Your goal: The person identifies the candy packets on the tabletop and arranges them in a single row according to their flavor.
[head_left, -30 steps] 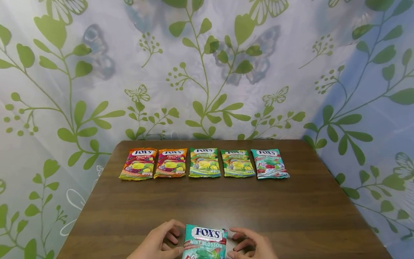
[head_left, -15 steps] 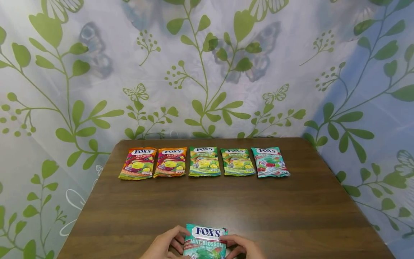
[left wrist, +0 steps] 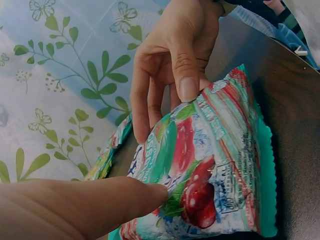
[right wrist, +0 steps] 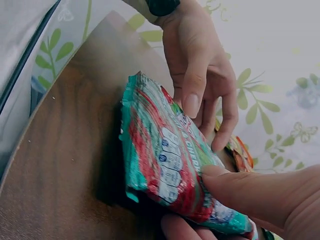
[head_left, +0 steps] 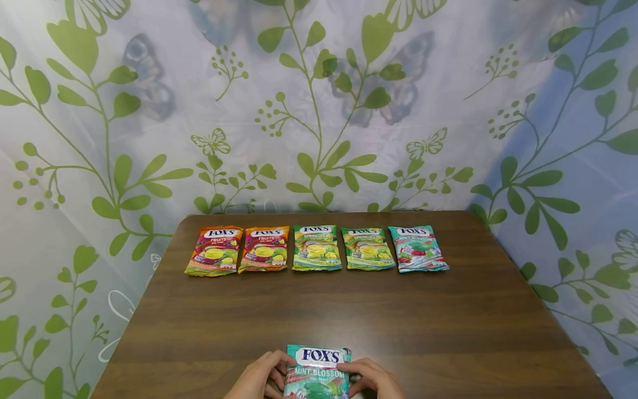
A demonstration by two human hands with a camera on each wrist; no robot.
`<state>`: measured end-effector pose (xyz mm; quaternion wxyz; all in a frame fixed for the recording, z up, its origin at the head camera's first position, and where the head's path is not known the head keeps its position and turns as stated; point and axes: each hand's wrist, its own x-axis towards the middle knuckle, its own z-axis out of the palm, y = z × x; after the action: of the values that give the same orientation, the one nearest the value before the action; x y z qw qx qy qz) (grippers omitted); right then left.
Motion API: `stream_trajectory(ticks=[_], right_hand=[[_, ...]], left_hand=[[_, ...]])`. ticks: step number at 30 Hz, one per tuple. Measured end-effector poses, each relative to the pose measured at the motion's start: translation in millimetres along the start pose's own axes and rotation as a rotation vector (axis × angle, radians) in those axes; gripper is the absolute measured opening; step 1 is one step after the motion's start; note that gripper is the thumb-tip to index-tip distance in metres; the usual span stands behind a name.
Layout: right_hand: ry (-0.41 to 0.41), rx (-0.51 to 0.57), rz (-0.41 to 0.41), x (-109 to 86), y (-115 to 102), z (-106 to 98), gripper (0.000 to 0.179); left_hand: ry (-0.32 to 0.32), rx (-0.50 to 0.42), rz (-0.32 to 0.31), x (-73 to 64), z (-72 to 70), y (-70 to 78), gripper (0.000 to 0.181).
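A teal bag of mint candy (head_left: 318,374) lies close to the near edge in the head view, its lower end cut off by the frame. My left hand (head_left: 260,378) grips its left side, and my right hand (head_left: 375,379) its right side. In the left wrist view, the left thumb (left wrist: 115,202) presses the bag's face, with the right hand (left wrist: 172,55) at the far side. In the right wrist view, the right thumb (right wrist: 250,190) lies on top with fingers tucked beneath; the left hand (right wrist: 200,75) is opposite. The bag is tilted there.
Along the back of the brown wooden table (head_left: 319,305) lies a row: two orange fruit candy bags (head_left: 215,252) (head_left: 264,249), two green spring tea bags (head_left: 316,248) (head_left: 368,249) and a teal mint bag (head_left: 418,249). A leaf-patterned curtain (head_left: 279,111) hangs behind.
Both hands have closed in from beside the mint candy bag and taken hold of its two sides. The bag has barely moved, and the row behind is unchanged.
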<state>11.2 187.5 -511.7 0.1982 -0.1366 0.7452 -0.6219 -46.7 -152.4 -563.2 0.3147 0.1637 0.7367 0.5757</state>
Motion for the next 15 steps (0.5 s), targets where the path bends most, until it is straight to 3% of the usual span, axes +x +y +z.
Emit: stream_trajectory(ticks=[7,12,15], right_hand=[[0.020,-0.024,0.011,0.5,8.4,-0.5,0.058],[0.030,-0.033,0.013,4.5,60.0,-8.5,0.058],[0.027,-0.017,0.005,5.8,82.0,-15.8,0.061]], left_hand=[[0.025,0.055,0.068,-1.4,7.3,8.4,0.046],[0.038,0.057,0.077,2.3,12.1,8.2,0.046],[0.051,0.045,0.065,4.6,16.4,16.1,0.046]])
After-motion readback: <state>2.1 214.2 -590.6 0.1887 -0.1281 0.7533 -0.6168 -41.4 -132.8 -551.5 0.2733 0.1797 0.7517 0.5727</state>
